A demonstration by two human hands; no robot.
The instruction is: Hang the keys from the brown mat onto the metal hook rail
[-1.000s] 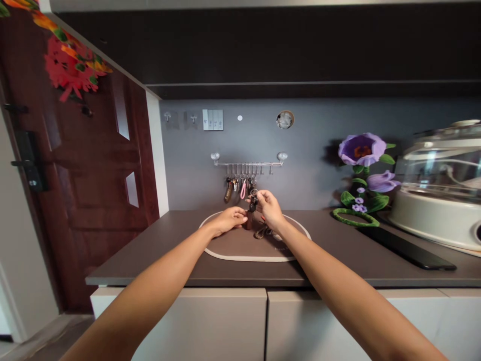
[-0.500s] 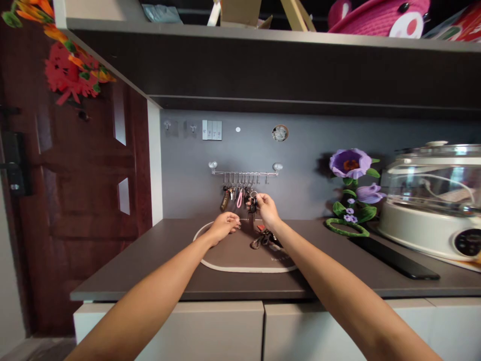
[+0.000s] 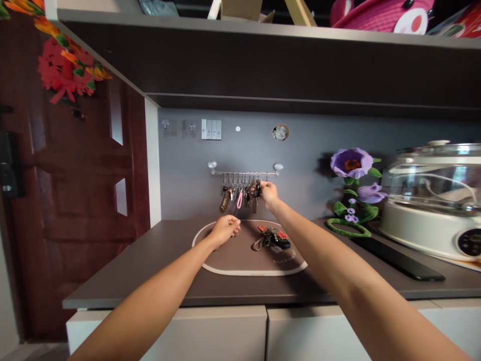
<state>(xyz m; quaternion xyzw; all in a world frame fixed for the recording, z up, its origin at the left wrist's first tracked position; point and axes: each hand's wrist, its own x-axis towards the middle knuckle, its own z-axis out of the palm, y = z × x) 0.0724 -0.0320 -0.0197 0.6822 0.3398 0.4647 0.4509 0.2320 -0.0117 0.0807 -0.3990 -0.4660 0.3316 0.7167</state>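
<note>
My right hand point(image 3: 269, 194) is up at the hook rail point(image 3: 244, 173) on the grey wall, its fingers closed on a bunch of keys point(image 3: 257, 189) by the right-hand hooks. Whether the ring is on a hook, I cannot tell. Left of it, several key sets hang in a row, among them a pink loop strap point(image 3: 239, 198) and a brown key fob point(image 3: 224, 200). My left hand point(image 3: 225, 229) hovers low over the oval mat point(image 3: 225, 258), fingers curled together; anything inside is hidden. On the mat's right part lies a pile of keys point(image 3: 271, 237) with red-orange pieces and a dark fob.
A black phone-like slab point(image 3: 400, 258), a purple flower ornament point(image 3: 351, 165) and a white appliance point(image 3: 428, 225) with a clear cover stand on the right of the counter. A deep shelf point(image 3: 263, 65) overhangs it. A dark red door point(image 3: 86, 200) is at the left.
My right hand has moved up with the keys to the hooks, uncovering the key pile on the mat. My left hand has hardly moved. The view has shifted slightly.
</note>
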